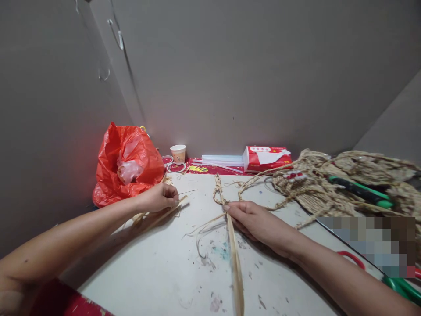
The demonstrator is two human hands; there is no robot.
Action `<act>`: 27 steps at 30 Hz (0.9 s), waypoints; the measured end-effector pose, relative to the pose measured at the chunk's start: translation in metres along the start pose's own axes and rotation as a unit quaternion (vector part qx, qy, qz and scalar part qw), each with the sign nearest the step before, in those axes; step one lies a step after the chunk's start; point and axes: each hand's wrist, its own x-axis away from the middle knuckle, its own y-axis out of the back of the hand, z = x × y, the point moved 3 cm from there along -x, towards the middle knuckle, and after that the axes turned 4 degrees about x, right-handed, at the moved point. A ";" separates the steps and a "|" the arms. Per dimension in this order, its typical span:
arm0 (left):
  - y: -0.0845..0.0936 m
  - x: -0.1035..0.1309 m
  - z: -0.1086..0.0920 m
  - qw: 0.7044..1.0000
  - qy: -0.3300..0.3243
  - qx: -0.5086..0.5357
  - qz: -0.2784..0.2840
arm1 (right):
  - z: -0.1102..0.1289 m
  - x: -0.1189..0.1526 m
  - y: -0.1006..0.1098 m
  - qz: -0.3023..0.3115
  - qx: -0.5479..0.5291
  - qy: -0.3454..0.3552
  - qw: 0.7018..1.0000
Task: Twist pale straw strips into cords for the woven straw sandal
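Observation:
My right hand [248, 219] pinches a braided straw cord [217, 189] near the middle of the white board. From that pinch a long flat straw strip [235, 267] runs down toward the front edge, and thinner loose strands [205, 224] stray to the left. Over on the left, my left hand [162, 198] is closed at a small bunch of dry straw strips [166, 214] lying on the board. Its fingertips meet around a thin strip, partly hidden by the hand.
A red plastic bag [128, 162] stands back left, near a paper cup [178, 154]. Behind are white sticks [222, 161] and a tissue pack [267, 159]. On the right lie heaped braided cords [315, 197], a green-black tool [362, 192] and scissors with green handles [403, 289].

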 end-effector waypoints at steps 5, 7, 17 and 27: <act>-0.001 0.007 -0.002 0.983 0.081 0.164 0.012 | 0.002 0.000 -0.001 0.000 -0.004 -0.006 1.000; -0.005 0.007 -0.007 0.971 0.092 0.218 0.022 | 0.003 0.000 -0.001 0.001 -0.006 -0.006 1.000; -0.023 0.011 -0.017 0.934 0.091 0.334 0.082 | 0.002 0.000 -0.001 0.001 0.004 0.006 1.000; -0.023 0.002 -0.014 0.930 0.073 0.359 0.034 | 0.003 0.000 -0.002 0.007 -0.009 0.001 1.000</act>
